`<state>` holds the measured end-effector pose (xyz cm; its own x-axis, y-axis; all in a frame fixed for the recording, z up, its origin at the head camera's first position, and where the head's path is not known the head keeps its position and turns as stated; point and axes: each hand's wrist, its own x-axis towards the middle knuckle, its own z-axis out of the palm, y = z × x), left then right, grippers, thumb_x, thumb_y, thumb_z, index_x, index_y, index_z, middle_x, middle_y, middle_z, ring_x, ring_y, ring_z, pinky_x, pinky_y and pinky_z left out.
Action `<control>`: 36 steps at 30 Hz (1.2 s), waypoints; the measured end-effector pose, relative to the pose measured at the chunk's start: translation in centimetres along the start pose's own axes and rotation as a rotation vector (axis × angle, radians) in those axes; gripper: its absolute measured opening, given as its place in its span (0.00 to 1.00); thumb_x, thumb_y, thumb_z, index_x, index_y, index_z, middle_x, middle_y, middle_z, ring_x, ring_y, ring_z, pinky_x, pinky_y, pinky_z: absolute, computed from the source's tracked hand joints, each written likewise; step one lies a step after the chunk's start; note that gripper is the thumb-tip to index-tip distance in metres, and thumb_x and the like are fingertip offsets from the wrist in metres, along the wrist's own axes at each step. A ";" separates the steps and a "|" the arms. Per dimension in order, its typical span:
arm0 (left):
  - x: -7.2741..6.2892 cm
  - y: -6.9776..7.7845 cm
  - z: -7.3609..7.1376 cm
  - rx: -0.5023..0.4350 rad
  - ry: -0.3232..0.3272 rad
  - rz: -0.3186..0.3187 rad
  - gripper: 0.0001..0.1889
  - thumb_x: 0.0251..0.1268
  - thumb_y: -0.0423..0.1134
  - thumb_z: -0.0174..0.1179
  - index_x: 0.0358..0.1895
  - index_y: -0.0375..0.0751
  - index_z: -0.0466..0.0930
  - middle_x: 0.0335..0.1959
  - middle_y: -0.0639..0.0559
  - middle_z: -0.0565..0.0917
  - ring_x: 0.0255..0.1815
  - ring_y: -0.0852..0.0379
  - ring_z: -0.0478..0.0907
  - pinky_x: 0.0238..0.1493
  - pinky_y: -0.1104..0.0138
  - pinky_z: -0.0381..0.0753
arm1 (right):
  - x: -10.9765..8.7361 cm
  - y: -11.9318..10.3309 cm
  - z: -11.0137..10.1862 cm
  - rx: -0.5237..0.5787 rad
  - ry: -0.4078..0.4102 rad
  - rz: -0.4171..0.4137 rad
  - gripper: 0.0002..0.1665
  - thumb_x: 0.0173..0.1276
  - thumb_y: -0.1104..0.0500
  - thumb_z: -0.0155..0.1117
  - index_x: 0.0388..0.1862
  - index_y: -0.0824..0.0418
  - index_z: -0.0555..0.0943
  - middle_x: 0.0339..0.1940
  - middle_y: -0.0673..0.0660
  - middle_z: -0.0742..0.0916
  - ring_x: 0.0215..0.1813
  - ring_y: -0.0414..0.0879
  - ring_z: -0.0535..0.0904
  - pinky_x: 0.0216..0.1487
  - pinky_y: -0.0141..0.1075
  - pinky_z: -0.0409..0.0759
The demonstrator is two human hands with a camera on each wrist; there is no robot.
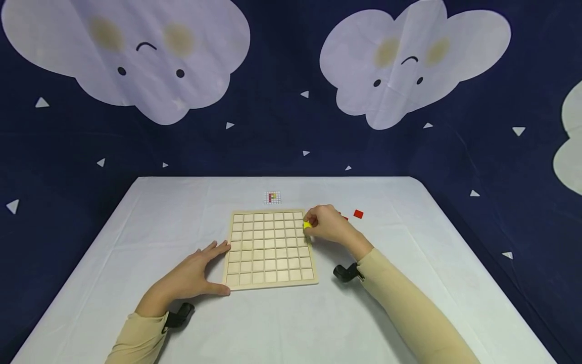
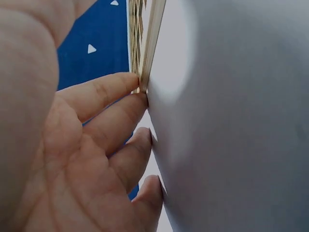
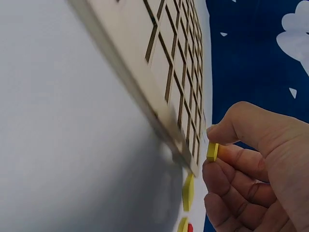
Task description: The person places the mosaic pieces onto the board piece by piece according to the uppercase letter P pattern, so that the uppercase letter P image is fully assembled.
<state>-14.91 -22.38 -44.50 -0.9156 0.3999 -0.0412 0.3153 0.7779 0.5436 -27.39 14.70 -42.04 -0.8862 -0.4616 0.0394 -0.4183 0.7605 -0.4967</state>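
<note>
A square wooden grid board (image 1: pixel 270 249) with shallow cells lies on the white table. My left hand (image 1: pixel 193 273) touches its left edge, fingers spread and fairly straight; in the left wrist view the fingertips (image 2: pixel 130 79) meet the board's side. Over the board's upper right edge, my right hand (image 1: pixel 334 225) pinches a small yellow tile (image 3: pixel 212 151) between thumb and forefinger. Beyond the board's corner, more yellow tiles (image 3: pixel 188 192) lie on the table in the right wrist view. A red tile (image 1: pixel 358 214) lies to the right of that hand.
Behind the board lies a small printed grid card (image 1: pixel 273 197) with red and yellow squares. Another red tile (image 1: pixel 345 218) is partly hidden by the right hand. A dark blue cloth with clouds (image 1: pixel 282 136) hangs beyond the table's (image 1: pixel 182 202) far edge.
</note>
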 end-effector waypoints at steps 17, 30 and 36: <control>-0.3 -0.6 -0.3 -0.057 -0.013 0.016 0.56 0.44 0.58 0.86 0.80 0.45 0.72 0.83 0.35 0.68 0.85 0.25 0.59 0.82 0.28 0.57 | 3.9 -3.0 2.6 0.068 -0.045 -0.028 0.15 0.67 0.62 0.78 0.51 0.64 0.91 0.43 0.55 0.93 0.42 0.42 0.85 0.50 0.34 0.87; -0.1 -0.5 -0.3 -0.057 -0.016 0.011 0.55 0.44 0.58 0.86 0.79 0.45 0.72 0.83 0.37 0.69 0.85 0.26 0.59 0.81 0.28 0.58 | 5.2 -3.8 3.3 0.080 -0.109 -0.042 0.10 0.68 0.62 0.78 0.48 0.61 0.92 0.41 0.53 0.94 0.42 0.41 0.85 0.51 0.34 0.87; -0.1 -0.5 -0.3 -0.058 -0.014 0.006 0.55 0.44 0.58 0.86 0.79 0.45 0.73 0.83 0.37 0.68 0.85 0.25 0.59 0.81 0.28 0.58 | 5.3 -4.0 3.2 0.078 -0.124 -0.030 0.13 0.69 0.62 0.78 0.51 0.62 0.92 0.44 0.55 0.94 0.45 0.43 0.87 0.53 0.36 0.89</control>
<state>-15.02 -22.95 -44.54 -0.9101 0.4114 -0.0494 0.3052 0.7462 0.5916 -29.77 7.71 -42.63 -0.8398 -0.5406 -0.0498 -0.4234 0.7098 -0.5629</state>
